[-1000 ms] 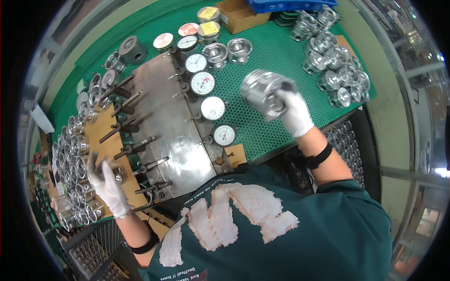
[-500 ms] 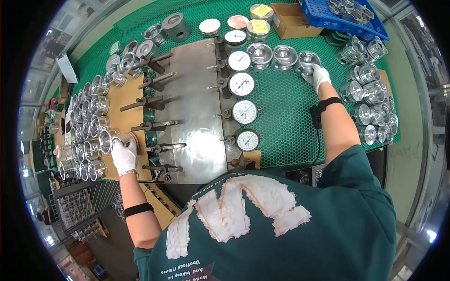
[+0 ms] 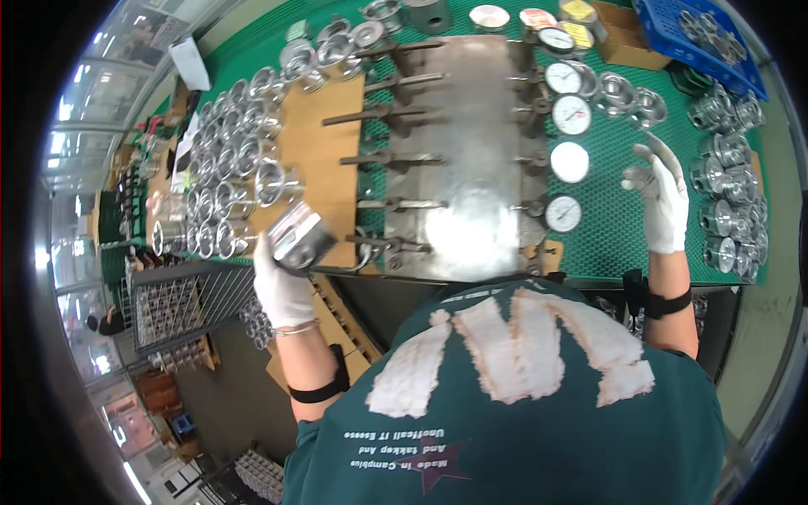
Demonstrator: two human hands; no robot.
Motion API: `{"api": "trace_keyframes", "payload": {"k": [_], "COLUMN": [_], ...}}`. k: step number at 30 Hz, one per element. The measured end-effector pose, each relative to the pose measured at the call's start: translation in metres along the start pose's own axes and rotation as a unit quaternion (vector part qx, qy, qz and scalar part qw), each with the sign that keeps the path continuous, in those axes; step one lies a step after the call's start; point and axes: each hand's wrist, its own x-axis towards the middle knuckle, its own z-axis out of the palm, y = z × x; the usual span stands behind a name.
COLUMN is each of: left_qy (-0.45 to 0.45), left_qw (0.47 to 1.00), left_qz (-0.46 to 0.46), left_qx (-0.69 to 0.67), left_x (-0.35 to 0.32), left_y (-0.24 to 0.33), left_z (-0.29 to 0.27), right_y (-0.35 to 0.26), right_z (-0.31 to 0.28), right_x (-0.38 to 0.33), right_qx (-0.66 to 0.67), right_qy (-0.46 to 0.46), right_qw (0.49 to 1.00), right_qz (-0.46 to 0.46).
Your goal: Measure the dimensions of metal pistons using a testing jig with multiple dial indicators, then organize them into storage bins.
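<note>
In my gloved left hand is a shiny metal piston, tilted and slightly blurred, lifted over the near edge of the brown board. The fingers wrap its left side. My gloved right hand hovers over the green mat, fingers apart and nothing in them. Just beyond its fingertips stands a piston, beside another piston. Between my hands lies a steel plate with a row of dial gauges along its right side and dark metal posts with rods along its left.
Several rows of pistons crowd the left of the brown board. More pistons stand at the right edge of the green mat. At the back right are a cardboard box and a blue basket of metal parts.
My left hand has raised a piston off the board and drawn it nearer. The right hand has let go of a piston at the back and pulled back. The view has shifted.
</note>
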Motion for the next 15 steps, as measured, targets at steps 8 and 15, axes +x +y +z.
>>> {"api": "trace_keyframes", "payload": {"k": [8, 15], "left_qy": [-0.459, -0.477], "left_qw": [0.751, 0.741], "left_qz": [0.377, 0.187], "left_qx": [0.289, 0.433], "left_x": [-0.075, -0.069], "left_y": [-0.009, -0.012], "left_z": [0.044, 0.081], "right_y": [-0.009, 0.010], "right_z": [0.159, 0.151], "right_x": [-0.098, -0.092], "right_qx": [-0.135, -0.430], "right_qy": [-0.404, -0.309], "right_qw": [0.904, 0.811], "right_qz": [-0.046, -0.246]}}
